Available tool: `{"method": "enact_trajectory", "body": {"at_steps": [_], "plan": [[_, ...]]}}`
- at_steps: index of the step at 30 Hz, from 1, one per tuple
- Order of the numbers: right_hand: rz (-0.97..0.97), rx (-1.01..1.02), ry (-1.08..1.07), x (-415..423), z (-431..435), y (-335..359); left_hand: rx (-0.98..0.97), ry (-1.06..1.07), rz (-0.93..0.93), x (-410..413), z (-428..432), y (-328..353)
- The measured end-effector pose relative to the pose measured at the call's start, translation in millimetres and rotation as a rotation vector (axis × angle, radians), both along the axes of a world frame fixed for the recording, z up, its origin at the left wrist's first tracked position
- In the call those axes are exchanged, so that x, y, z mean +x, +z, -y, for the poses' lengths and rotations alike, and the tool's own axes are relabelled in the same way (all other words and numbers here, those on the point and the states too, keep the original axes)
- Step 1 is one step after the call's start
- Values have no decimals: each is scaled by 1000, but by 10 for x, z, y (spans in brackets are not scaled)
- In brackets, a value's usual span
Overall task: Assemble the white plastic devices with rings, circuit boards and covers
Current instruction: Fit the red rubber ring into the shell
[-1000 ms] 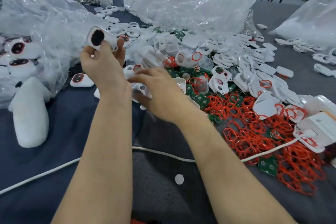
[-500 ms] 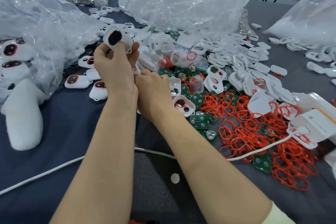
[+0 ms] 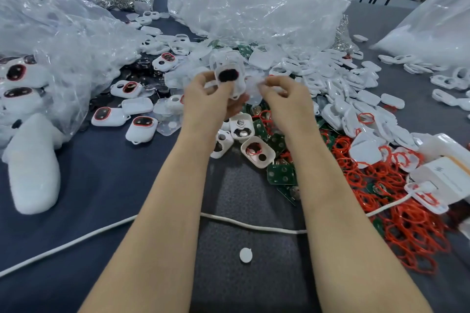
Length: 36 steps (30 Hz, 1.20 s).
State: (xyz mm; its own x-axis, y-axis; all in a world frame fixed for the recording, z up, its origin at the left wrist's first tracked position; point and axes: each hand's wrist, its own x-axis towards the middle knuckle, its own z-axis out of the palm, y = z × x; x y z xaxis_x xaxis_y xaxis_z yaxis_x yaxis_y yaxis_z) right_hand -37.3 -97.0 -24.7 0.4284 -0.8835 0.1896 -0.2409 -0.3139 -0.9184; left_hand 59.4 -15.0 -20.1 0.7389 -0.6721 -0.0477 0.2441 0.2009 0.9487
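White device (image 3: 230, 77) | dark round centre | gripped by left hand (image 3: 211, 101)

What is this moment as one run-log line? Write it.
left hand: grips white plastic device shell with dark oval opening | right hand: pinches pale translucent piece, blurred | state: piece held beside shell

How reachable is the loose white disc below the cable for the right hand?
Likely yes: white disc lies alone on bare cloth, nothing over it; right hand seems busy pinching a clear piece.
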Motion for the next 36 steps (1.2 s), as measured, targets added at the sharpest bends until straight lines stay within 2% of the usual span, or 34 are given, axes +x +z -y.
{"method": "enact_trajectory", "body": {"at_steps": [4,6,19,21,28,36], "plan": [[291,236,-3,-55,9,13,41,-44,15,-96,63,-76],[355,245,37,-44,-13,13,58,-71,10,-119,86,-120],[235,7,70,12,-31,-42,40,-57,9,-106,96,-122],[217,25,55,2,-26,-36,41,-53,-2,-104,95,-123],[340,192,86,40,-32,-39,35,-37,37,-104,116,-135],[272,93,15,111,-50,-90,43,-50,102,-141,132,-154]]}}
